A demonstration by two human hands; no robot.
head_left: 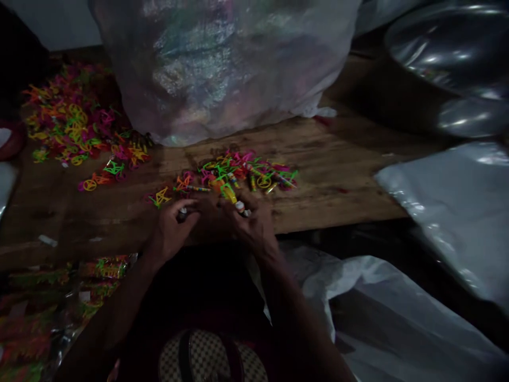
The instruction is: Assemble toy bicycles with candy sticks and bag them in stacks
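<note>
My left hand (170,231) is over the front edge of the wooden table (334,199), its thumb and fingers curled around a small white-tipped piece (183,211). Just across from it, my right hand (257,227) is closed on a small tube-like piece with a white end (239,207). Dim light hides the exact kind of both. Right beyond my fingers lies a small heap of bright plastic pieces (254,168) in pink, green, orange and yellow, some with wheel shapes. Thin patterned sticks (199,188) are mixed among them.
A bulky translucent sack (238,74) stands at the back of the table. At the left is a larger pile of similar plastic pieces (75,124). Filled clear packets (103,268) lie below left. White plastic bags (449,207) and a shiny clear bag (457,48) are on the right.
</note>
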